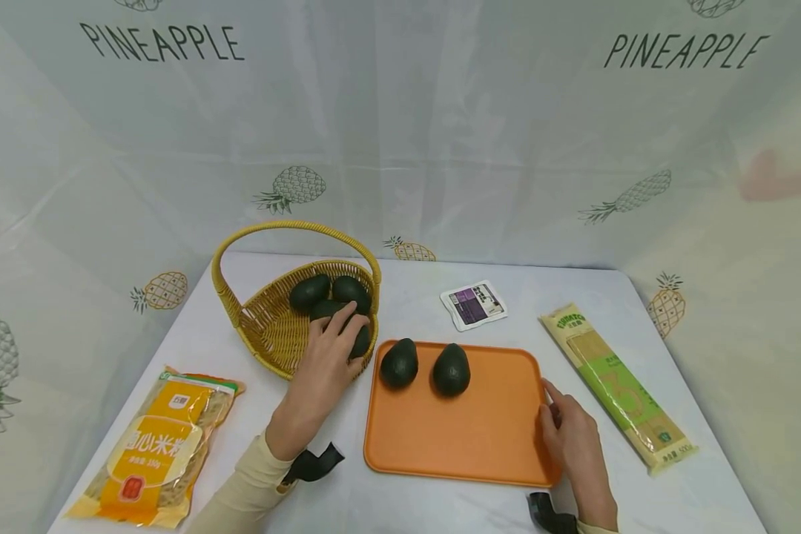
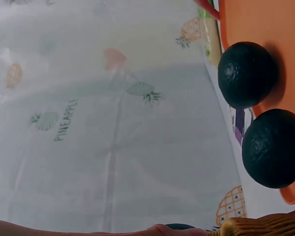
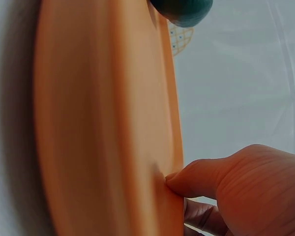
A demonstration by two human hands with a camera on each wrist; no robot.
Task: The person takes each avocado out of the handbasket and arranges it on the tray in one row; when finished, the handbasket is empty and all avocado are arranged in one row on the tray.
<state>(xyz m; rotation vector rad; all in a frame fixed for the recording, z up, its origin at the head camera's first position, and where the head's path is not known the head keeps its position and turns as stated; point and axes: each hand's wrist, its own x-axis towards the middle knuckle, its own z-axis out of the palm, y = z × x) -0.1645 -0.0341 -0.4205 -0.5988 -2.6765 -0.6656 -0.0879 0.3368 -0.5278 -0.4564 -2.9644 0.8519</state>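
My left hand (image 1: 327, 363) reaches into a yellow wicker basket (image 1: 267, 326), its fingers and thumb curled round a dark green avocado (image 1: 360, 343) near the basket's right side. Other avocados (image 1: 309, 291) lie behind those fingers, partly covered by them. In the left wrist view, only a strip of that hand and the basket's rim (image 2: 265, 226) show at the bottom. My right hand (image 1: 574, 437) grips the right edge of an orange tray (image 1: 467, 437), with the thumb (image 3: 189, 178) over its rim in the right wrist view. Two avocados (image 1: 451, 369) sit on the tray's far left part.
A bag of rice noodles (image 1: 153, 452) lies at the left of the white table. To the right of the tray is a long green and yellow packet (image 1: 617, 386). Behind the tray lies a small white and purple sachet (image 1: 474, 305). The basket's tall handle (image 1: 294, 225) arches over it.
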